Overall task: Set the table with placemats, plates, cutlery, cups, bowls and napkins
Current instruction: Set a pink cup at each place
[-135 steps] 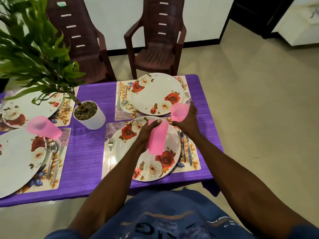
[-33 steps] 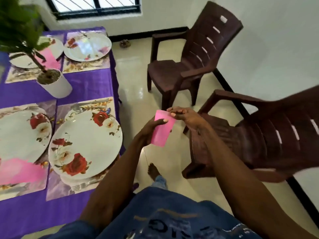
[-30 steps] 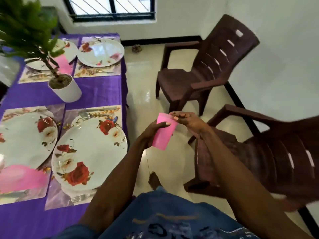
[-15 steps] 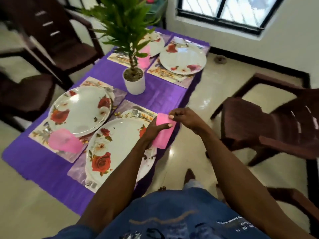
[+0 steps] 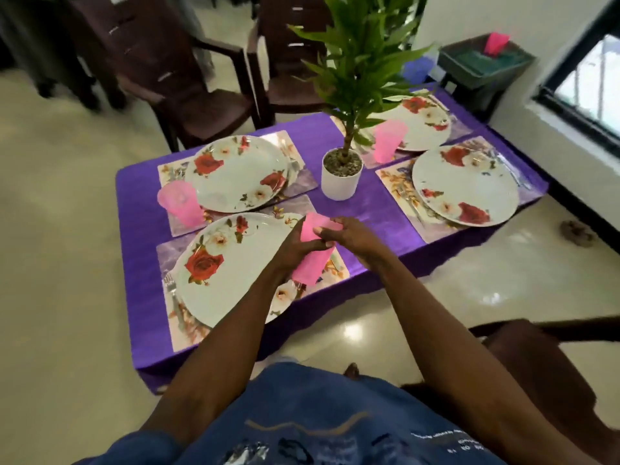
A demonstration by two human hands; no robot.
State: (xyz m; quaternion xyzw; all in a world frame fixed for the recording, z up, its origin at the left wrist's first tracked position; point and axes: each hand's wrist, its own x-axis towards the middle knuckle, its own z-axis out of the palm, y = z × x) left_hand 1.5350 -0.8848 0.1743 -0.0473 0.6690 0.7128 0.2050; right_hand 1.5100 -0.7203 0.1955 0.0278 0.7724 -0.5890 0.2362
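Now both hands' fingers grip pink cup (image 5: 312, 253), inside unseen; white pot (image 5: 340, 182) w/ gravel, plant.

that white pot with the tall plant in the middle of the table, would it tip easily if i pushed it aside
Probably, if pushed high. The plant rises well above its small white pot, so it looks top-heavy. The gravel filling the pot likely adds weight low down, which should help. It stands on a purple tablecloth that may drag or bunch, so a push near the base seems safer.
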